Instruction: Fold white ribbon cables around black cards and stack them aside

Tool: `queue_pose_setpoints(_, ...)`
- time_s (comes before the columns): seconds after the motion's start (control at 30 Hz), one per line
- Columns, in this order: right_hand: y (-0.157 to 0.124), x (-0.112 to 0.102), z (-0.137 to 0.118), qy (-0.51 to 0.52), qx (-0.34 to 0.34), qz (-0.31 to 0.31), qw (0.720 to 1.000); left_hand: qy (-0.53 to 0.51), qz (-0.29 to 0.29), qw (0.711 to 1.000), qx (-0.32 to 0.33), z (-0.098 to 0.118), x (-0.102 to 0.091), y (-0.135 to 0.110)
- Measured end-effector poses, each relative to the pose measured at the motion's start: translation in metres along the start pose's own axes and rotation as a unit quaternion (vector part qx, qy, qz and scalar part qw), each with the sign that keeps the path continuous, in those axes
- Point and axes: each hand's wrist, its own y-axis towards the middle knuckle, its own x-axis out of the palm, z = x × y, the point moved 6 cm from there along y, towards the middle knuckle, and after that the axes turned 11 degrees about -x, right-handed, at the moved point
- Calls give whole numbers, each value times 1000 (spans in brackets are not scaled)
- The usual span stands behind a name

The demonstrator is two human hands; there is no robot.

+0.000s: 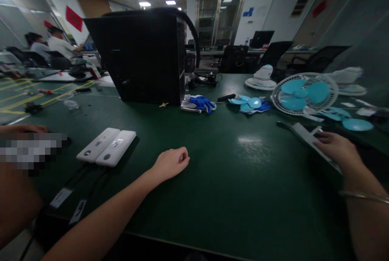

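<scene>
My left hand point(171, 163) rests on the green table point(212, 208) in a loose fist, fingers curled in, and nothing shows sticking out of it. At the right, my right hand point(338, 149) grips a long, flat, light-grey panel point(306, 136) by its side, thumb and fingers on its upper part. The panel slants, and a dark strip point(284, 125) extends from its far end. Its lower end is partly hidden by my wrist. To the left of my left hand lie two white power banks point(117, 147) side by side, with dark cables.
A large black computer case point(136, 58) stands at the back. Near it are a small brass-coloured key-like piece point(164, 104) and blue-and-white gloves point(202, 103). Fan blades point(254, 103) and a fan head with grille point(299, 94) lie back right. Another person's hand point(32, 128) is at far left.
</scene>
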Motion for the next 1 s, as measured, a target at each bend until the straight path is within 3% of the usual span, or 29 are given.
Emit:
queue_pose_setpoints(0.13,-6,16,-70,65,-105,-64,990,-6,-5,1000,-1,1,-1,0)
queue_pose_setpoints(0.23,-24,34,-128,117,-196,-138,964,-21,-12,1000,-2,1,-2,-1)
queue_pose_setpoints(0.4,-94,54,-217,163,-372,-277,871,-91,-12,995,25,6,-5,-3)
queue_pose_setpoints(0.5,-135,59,-255,170,-452,-318,816,-154,-41,985,74,15,-6,-7)
queue_pose_setpoints(0.67,-168,62,-281,179,-497,-344,776,-145,-120,977,104,26,2,-14)
queue_pose_setpoints(0.77,-177,64,-283,176,-508,-364,761,-112,-129,979,112,28,7,-14)
queue_pose_setpoints(1.0,-182,79,-282,132,-507,-344,780,-86,-124,976,157,31,8,-17)
